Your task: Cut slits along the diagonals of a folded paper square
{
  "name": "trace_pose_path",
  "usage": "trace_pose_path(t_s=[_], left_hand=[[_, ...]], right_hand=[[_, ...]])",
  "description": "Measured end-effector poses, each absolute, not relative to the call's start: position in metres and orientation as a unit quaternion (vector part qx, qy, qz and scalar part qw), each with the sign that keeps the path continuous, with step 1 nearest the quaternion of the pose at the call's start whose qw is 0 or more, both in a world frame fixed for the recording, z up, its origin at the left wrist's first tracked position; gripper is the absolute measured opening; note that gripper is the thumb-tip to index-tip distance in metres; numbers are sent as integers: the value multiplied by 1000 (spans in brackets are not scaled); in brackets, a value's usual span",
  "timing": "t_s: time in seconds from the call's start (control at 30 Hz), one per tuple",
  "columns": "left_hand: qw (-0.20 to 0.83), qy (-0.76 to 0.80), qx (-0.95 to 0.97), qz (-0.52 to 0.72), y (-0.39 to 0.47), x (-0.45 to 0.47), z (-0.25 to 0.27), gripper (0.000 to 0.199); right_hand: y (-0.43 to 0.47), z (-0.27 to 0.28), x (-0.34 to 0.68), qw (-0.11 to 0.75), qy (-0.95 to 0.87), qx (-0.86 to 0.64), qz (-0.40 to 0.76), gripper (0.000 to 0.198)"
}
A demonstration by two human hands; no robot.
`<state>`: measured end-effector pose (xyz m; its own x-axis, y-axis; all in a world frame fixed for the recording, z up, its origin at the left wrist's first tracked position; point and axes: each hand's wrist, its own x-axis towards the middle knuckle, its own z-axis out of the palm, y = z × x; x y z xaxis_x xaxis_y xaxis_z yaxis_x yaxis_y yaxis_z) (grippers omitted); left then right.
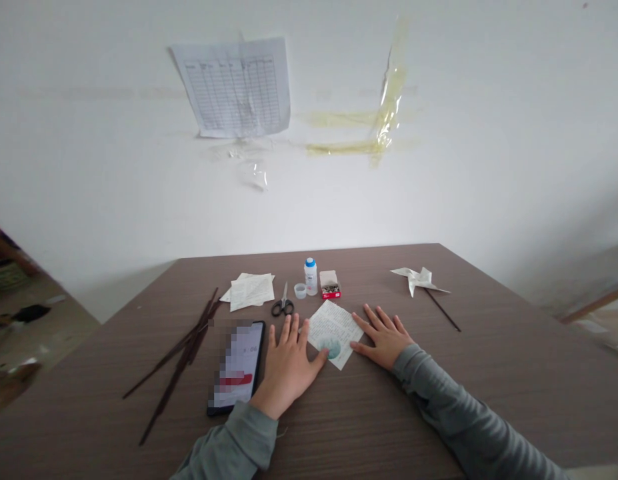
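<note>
A square sheet of printed paper with a blue-green round picture lies on the table, turned corner-up like a diamond. My left hand rests flat at its left side, fingers spread, the thumb and a fingertip at the paper's edge. On the other side my right hand is also spread flat, thumb and index fingertips touching the right edge. Neither hand grips anything. Just beyond the left fingertips lie black-handled scissors. A phone with a lit, partly blurred screen is beside my left wrist.
Behind the sheet stand a blue-capped bottle, a small clear cup and an open red box of small items. More paper sheets and dark sticks lie left. A paper pinwheel on a stick lies right. A wall rises behind.
</note>
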<state>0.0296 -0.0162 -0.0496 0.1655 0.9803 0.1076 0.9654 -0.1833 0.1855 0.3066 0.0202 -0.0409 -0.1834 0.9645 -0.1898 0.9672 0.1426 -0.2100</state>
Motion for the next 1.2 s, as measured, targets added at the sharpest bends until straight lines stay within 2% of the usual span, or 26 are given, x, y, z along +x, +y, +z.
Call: trace_pose_path(t_s=[0.27, 0.63, 0.77, 0.97, 1.2], left_hand=[[33, 634, 762, 128, -13, 28, -58, 77], [44, 633, 760, 141, -16, 28, -44, 66], [38, 626, 763, 156, -13, 26, -42, 55], [-5, 662, 729, 175, -4, 18, -31, 38], [-69, 729, 671, 116, 4, 5, -18, 50]], right_hand=[[22, -49, 306, -15, 759, 636, -140, 89], [25, -45, 306, -37, 756, 638, -142, 87], [27, -49, 307, -60, 754, 639, -137, 84], [41, -63, 319, -129, 749, 636, -134, 68], [45, -63, 327, -181, 721, 655, -133, 47]])
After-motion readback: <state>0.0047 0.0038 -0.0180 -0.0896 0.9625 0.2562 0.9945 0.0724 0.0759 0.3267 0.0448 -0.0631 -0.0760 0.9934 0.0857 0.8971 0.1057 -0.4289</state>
